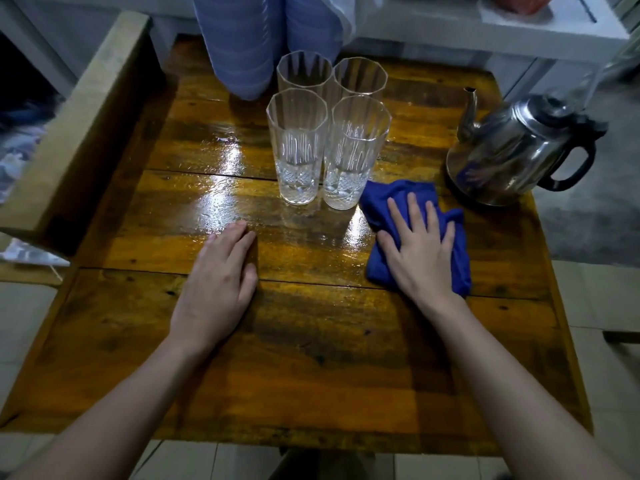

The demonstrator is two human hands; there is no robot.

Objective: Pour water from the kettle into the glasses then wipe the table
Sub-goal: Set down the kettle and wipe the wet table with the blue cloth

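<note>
Several tall clear glasses [298,147] stand in a tight cluster at the middle back of the glossy wooden table [311,358]; the two nearest hold some water. A steel kettle [519,150] with a black handle sits at the right edge, spout pointing left. A crumpled blue cloth [381,199] lies just right of the front glasses. My right hand [419,251] presses flat on the cloth with fingers spread. Resting palm-down on the bare wood left of centre is my left hand [221,282], fingers together and holding nothing.
A person in blue striped trousers [242,39] stands at the table's far edge behind the glasses. A wooden chair back [90,116] runs along the left side. A white counter [554,26] lies at the back right. Wet sheen shows on the wood near the glasses.
</note>
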